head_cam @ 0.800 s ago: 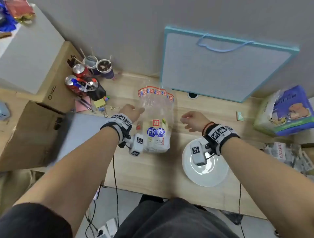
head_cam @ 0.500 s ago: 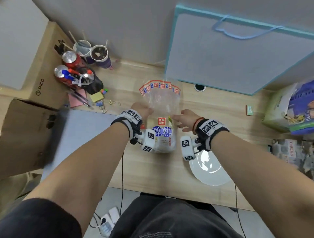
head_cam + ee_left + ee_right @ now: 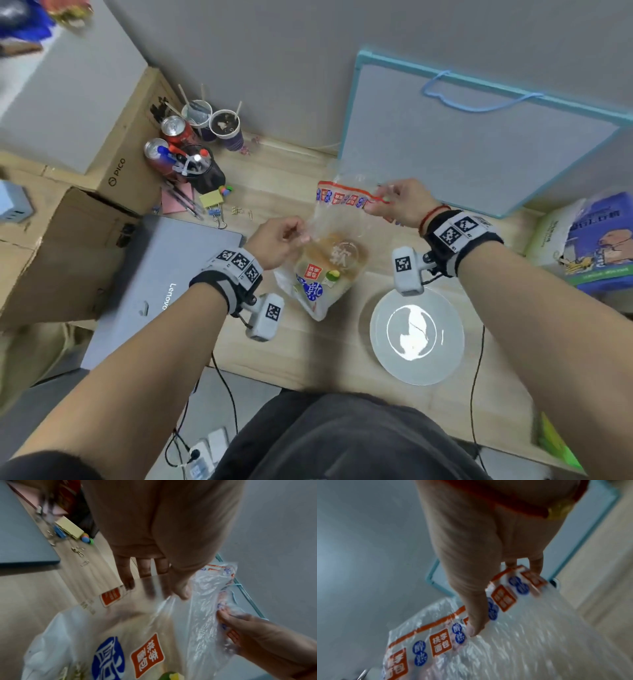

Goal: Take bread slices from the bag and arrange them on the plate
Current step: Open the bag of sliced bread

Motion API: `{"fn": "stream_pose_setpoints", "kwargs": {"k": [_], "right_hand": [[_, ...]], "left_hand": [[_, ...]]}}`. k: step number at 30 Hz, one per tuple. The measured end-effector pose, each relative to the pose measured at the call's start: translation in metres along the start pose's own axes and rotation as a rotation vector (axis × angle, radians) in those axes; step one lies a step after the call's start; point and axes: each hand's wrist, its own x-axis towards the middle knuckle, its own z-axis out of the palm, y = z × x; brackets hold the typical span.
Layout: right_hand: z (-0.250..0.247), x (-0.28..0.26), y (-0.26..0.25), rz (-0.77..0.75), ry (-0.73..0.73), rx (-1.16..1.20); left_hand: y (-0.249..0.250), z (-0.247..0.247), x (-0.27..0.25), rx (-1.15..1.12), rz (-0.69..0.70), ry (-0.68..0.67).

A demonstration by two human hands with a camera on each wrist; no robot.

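Observation:
The clear bread bag [image 3: 329,260] with red and blue print stands tilted on the wooden desk, brown bread [image 3: 337,251] showing through it. My left hand [image 3: 284,240] pinches the near left edge of the bag's mouth [image 3: 171,596]. My right hand [image 3: 397,202] pinches the red-striped top edge [image 3: 503,599] at the far right, stretching the mouth wide. The white plate [image 3: 416,335] lies bare to the right of the bag, near the desk's front edge.
A closed grey laptop [image 3: 161,284] lies left of the bag. Cans, cups and a pen holder [image 3: 191,150] crowd the back left, with clips and notes [image 3: 219,205] nearby. A grey board with blue trim [image 3: 479,137] leans on the wall. A packet [image 3: 589,240] sits at right.
My right hand moved up and away to the bag's top edge and took hold of it. The bag's mouth is now pulled apart and the bag tilts, showing the bread.

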Motion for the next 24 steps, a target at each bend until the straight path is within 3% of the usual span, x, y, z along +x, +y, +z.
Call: {"fn": "stream_pose_setpoints", "kwargs": {"k": [3, 9, 13, 17, 20, 24], "right_hand": [[-0.004, -0.026, -0.017, -0.165, -0.106, -0.115], [0.021, -0.075, -0.048, -0.433, -0.123, -0.287], [0.037, -0.086, -0.031, -0.435, -0.115, -0.363], [0.034, -0.09, -0.024, -0.418, -0.18, -0.399], [0.019, -0.088, -0.026, -0.445, -0.115, -0.387], [-0.003, -0.089, -0.035, -0.446, -0.044, -0.313]], "left_hand": [[0.002, 0.0, -0.012, 0.037, -0.081, 0.11], [0.048, -0.003, -0.037, -0.291, -0.261, 0.385], [0.083, 0.005, -0.055, -0.593, -0.346, 0.338], [0.1, 0.022, -0.054, -0.471, -0.298, 0.287], [0.088, 0.025, -0.046, -0.337, -0.267, 0.421], [0.089, 0.017, -0.054, -0.2, -0.249, 0.399]]}}
